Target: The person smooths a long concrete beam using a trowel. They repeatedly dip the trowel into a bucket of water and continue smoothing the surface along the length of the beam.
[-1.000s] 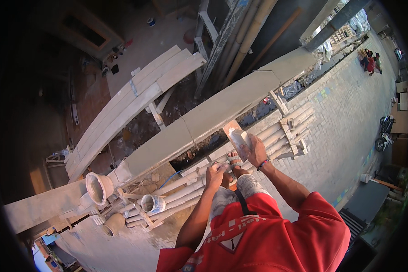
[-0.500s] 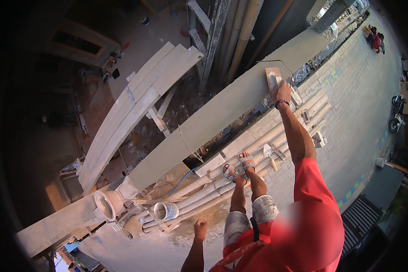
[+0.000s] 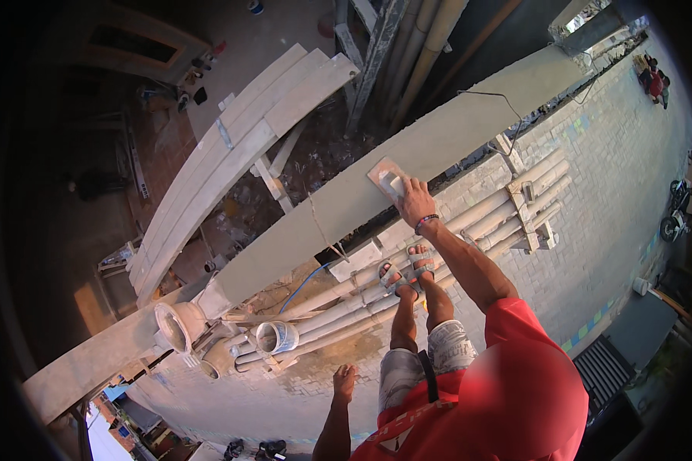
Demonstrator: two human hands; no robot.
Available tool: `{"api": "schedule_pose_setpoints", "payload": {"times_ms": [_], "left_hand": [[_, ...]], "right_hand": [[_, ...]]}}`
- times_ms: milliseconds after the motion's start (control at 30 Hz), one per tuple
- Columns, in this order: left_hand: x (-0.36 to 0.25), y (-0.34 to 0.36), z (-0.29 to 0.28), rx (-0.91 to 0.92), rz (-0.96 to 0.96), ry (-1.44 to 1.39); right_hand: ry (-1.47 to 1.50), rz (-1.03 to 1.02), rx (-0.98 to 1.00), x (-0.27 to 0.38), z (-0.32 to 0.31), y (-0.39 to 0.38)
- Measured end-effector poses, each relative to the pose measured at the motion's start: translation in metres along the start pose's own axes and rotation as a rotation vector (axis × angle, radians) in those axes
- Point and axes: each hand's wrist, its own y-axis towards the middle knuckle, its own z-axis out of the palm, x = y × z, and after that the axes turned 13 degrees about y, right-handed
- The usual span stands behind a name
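Note:
My right hand [image 3: 417, 201] grips the handle of a flat rectangular plastering float [image 3: 382, 174]. The float's face lies against the smooth grey top of a long plastered wall [image 3: 292, 240], near its middle. A thin bent wire [image 3: 500, 97] crosses that wall to the right of the float. Low at my side hangs my left hand [image 3: 345, 382], fingers curled in, touching nothing; no object shows in it. A white bucket [image 3: 278, 338] stands nearest to it, up and to the left.
Bamboo poles [image 3: 507, 215] run along the wall under my sandalled feet, above a paved street. Curved pale boards [image 3: 231, 157] rise beyond the wall. A round pale basin-like form [image 3: 175, 328] sits at the wall's left end. Other people [image 3: 655, 83] are far right; a motorcycle [image 3: 675, 211] stands on the street.
My right hand has drawn the float along the wall top, down and to the left. The right arm is bent more. My left hand has barely moved; the view has shifted slightly.

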Motion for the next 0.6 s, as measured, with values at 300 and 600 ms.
{"api": "schedule_pose_setpoints", "payload": {"times_ms": [300,600], "left_hand": [[0.031,-0.014,-0.024,-0.111,0.319,0.169],[0.059,-0.036,0.019,-0.126,-0.268,-0.206]], "right_hand": [[0.018,0.197,-0.496,-0.091,-0.1,0.082],[0.066,0.015,0.029,0.036,0.035,0.008]]}}
